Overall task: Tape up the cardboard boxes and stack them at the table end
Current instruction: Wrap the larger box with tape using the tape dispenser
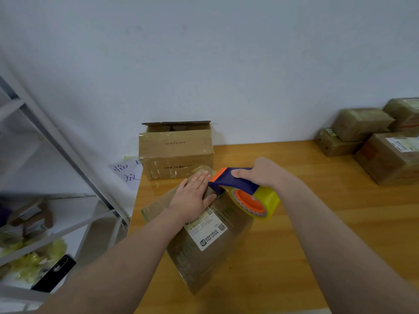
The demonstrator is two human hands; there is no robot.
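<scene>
A brown cardboard box (pixel 213 250) with a white shipping label lies at an angle on the wooden table (pixel 317 223), near its left end. My left hand (pixel 192 198) presses flat on the box's far top, fingers straight. My right hand (pixel 263 173) grips the blue handle of a tape dispenser (pixel 247 193) with an orange hub and a yellowish roll of clear tape. The dispenser's front edge touches the box top right beside my left fingers.
A larger box (pixel 175 152) with one flap raised stands against the wall at the table's far left corner. Several taped boxes (pixel 374 141) are piled at the far right. A metal shelf rack (pixel 56 177) stands left of the table, a handwritten paper sign (pixel 128 174) beside it.
</scene>
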